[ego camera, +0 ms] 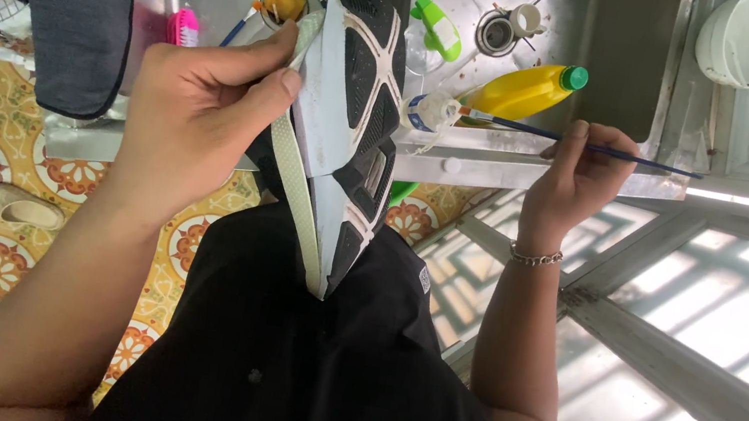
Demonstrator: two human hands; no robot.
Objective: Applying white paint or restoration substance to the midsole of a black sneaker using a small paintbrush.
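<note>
Head view: the left hand [194,109] has its grip closed on a black-and-white shoe [348,125], sole up, over the lap. The right hand [578,174] pinches a thin paintbrush [598,149], its tip at a small bottle [432,111] on the counter [523,170].

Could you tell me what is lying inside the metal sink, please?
In the sink lie a yellow bottle with a green cap and a green-and-white spray bottle, beside the drain. The shoe hides its left edge.
</note>
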